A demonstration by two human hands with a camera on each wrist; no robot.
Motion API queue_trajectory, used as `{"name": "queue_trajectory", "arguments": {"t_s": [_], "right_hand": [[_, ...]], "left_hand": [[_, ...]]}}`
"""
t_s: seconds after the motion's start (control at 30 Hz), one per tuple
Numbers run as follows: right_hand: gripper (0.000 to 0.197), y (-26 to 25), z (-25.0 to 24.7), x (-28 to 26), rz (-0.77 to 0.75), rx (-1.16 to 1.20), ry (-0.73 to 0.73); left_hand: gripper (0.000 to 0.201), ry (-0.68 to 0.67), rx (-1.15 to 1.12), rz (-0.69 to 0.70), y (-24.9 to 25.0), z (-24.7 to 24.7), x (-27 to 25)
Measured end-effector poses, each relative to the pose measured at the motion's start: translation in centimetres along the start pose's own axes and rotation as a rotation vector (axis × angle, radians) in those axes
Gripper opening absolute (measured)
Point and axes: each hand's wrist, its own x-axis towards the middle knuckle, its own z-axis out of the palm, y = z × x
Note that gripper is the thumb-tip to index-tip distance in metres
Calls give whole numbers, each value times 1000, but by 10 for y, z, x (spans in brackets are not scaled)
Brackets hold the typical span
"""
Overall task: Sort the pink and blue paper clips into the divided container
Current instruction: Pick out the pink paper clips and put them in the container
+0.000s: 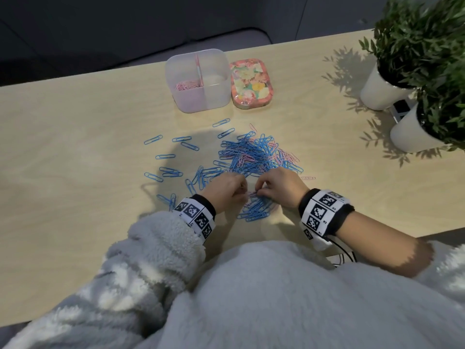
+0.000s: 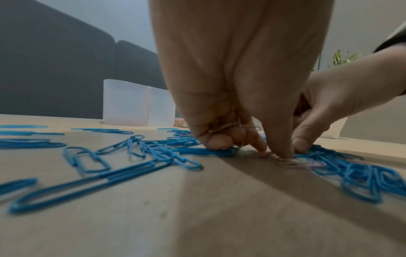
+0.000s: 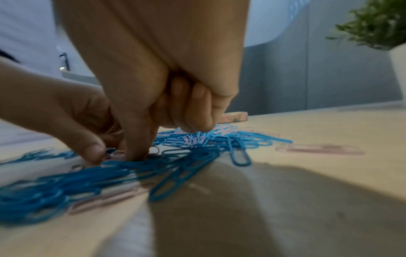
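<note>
A tangled pile of blue and pink paper clips [image 1: 251,157] lies mid-table, with loose blue clips [image 1: 166,170] scattered to its left. The translucent divided container [image 1: 221,96] stands behind the pile, with pink clips [image 1: 187,85] in its left compartment. My left hand [image 1: 241,195] grips a few pink clips [image 2: 228,127] in its curled fingers, and one fingertip [image 2: 285,153] presses a pink clip on the table. My right hand [image 1: 261,191] is curled, its thumb and forefinger pinching down at a pink clip [image 1: 253,193] between the hands.
A floral tin [image 1: 250,83] sits right of the container. Two potted plants in white pots [image 1: 377,89] [image 1: 412,132] stand at the right rear. A single pink clip [image 1: 308,178] lies right of my right hand. My body is at the table's near edge.
</note>
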Motion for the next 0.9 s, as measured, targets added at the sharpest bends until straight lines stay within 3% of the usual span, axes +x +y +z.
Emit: {"name": "queue_trajectory", "arguments": {"t_s": [0.2, 0.37, 0.47, 0.63, 0.7, 0.73, 0.83, 0.9], "right_hand": [[3, 15, -7, 6, 92, 512, 6], [21, 26, -21, 4, 261, 1052, 19], [21, 26, -25, 3, 310, 1317, -22], [30, 26, -22, 6, 459, 1553, -127], [33, 24, -20, 7, 465, 1510, -172], [35, 22, -17, 7, 436, 1374, -135], [18, 16, -9, 1, 165, 672, 3], [9, 14, -5, 0, 32, 369, 14]], "left_hand": [[21, -38, 97, 31, 2, 0, 2], [18, -4, 137, 51, 3, 4, 4], [16, 27, 53, 35, 0, 0, 1], [13, 90, -228, -63, -9, -11, -7], [15, 70, -386, -127, -14, -14, -8], [15, 60, -482, -166, -15, -15, -8], [24, 6, -706, -280, -12, -20, -8], [26, -27, -748, -338, -7, -22, -7]]}}
